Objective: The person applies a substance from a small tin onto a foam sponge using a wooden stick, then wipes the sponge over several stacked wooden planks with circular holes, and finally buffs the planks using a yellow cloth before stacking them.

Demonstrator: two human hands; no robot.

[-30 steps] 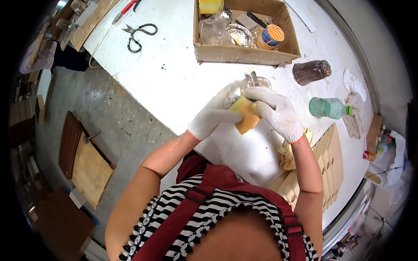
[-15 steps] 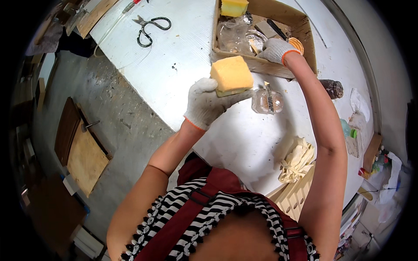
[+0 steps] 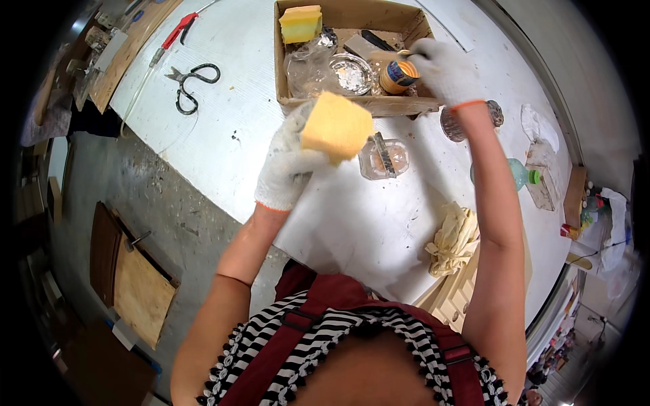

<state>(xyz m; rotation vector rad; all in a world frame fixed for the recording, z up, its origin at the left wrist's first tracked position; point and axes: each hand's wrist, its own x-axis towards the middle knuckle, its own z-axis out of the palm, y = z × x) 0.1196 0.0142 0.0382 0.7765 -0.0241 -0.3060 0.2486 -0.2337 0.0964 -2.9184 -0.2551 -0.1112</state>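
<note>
My left hand (image 3: pixel 281 159), in a white knit glove with an orange cuff, is closed round a thick yellow sponge block (image 3: pixel 338 128). It hovers in front of an open cardboard box (image 3: pixel 379 105). My right hand (image 3: pixel 447 71), gloved alike and slightly blurred, is over the box's right edge, its fingers curled together. A small tan tip shows at those fingers; what they hold is unclear. Just left of them, inside the box, stands an open round can (image 3: pixel 398 76) with a blue and orange side. A foil-like dish (image 3: pixel 352 74) with white residue lies beside the can.
Also in the box are another yellow sponge (image 3: pixel 301 25) and crumpled clear plastic (image 3: pixel 308 71). On the white table lie black-handled scissors (image 3: pixel 193 84), a red air gun (image 3: pixel 177 30), a clear plastic container (image 3: pixel 384 159), cream gloves (image 3: pixel 453 240) and a green-capped bottle (image 3: pixel 520 174).
My right hand has risen out of the box and off the can, baring its open top. The sponge has tilted in my left hand. The whole view has shifted, so the table things appear further left.
</note>
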